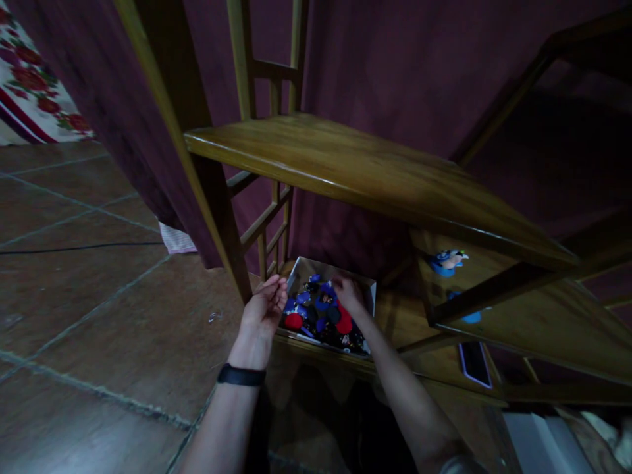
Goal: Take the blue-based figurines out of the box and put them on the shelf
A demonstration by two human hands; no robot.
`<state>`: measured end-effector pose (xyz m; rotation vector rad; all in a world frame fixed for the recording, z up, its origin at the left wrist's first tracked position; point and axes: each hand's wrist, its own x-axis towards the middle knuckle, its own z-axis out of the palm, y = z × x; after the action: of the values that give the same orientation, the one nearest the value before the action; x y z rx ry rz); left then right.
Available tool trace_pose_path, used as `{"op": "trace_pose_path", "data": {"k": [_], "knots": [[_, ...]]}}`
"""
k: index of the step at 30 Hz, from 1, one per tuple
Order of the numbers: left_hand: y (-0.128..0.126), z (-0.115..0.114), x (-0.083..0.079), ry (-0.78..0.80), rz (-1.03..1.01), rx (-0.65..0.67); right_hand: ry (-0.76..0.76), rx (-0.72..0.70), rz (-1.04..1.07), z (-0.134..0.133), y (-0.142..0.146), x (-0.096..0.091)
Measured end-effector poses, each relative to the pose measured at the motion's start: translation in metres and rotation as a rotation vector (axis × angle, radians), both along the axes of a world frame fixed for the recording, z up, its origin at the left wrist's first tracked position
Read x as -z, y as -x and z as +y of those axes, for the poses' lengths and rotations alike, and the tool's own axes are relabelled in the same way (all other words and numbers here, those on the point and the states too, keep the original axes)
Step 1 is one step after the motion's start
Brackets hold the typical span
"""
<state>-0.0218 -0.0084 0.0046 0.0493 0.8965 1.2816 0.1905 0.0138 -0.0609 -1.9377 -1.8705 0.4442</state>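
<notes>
A shallow white box (371,303) stands on the low wooden shelf, filled with small figurines and round pieces in blue, black and red. My right hand (348,294) reaches over its back right part, fingers bent down among the pieces; whatever is between the fingertips is hidden. Beneath that hand lies a red round piece (344,320). At the box's left edge is my left hand (267,304), palm turned inward and fingers loosely bent, with nothing visible in it. Another red disc (293,321) sits in the front left of the box.
A wooden shelf board (316,155) overhangs the box, and an upright post (217,217) stands at its left. To the right, a blue-based figurine (447,262) sits on another shelf, with a phone (474,364) lower down. A cable (83,248) crosses the tiled floor.
</notes>
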Motion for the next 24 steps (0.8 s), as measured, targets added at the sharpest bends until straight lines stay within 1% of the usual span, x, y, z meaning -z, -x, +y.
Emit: {"op": "trace_pose_path", "data": {"k": [2,4,5,7,10,12,15,18,20,22,24], "knots": [[-0.001,0.001,0.0,-0.001,0.007,0.01,0.021,-0.109,-0.081,-0.015,0.001,0.001],[-0.003,0.001,0.0,0.0,0.016,0.011,0.015,-0.219,-0.204,-0.026,0.011,0.001],[-0.004,0.002,0.0,0.003,0.017,0.011,0.008,-0.25,-0.263,-0.03,0.017,0.002],[-0.005,0.002,-0.001,0.013,0.019,0.011,-0.002,-0.267,-0.36,-0.032,0.032,0.003],[-0.006,0.002,-0.002,0.014,0.024,0.02,0.006,-0.248,-0.47,-0.024,0.049,0.006],[-0.005,0.003,-0.002,0.014,0.031,0.023,0.03,-0.255,-0.507,-0.016,0.054,0.007],[-0.004,0.003,0.0,0.001,0.038,0.031,0.037,-0.261,-0.492,-0.011,0.05,0.006],[-0.005,0.003,0.002,-0.032,0.03,0.053,-0.009,-0.192,-0.411,-0.015,0.039,0.001],[-0.006,0.003,0.003,-0.047,0.027,0.074,-0.034,-0.101,-0.277,-0.022,0.03,-0.002],[-0.009,0.002,0.004,-0.046,0.039,0.095,-0.048,0.031,-0.04,-0.029,0.021,-0.003],[-0.012,0.001,0.005,-0.042,0.075,0.112,-0.074,0.186,0.295,-0.035,0.012,-0.003]]}}
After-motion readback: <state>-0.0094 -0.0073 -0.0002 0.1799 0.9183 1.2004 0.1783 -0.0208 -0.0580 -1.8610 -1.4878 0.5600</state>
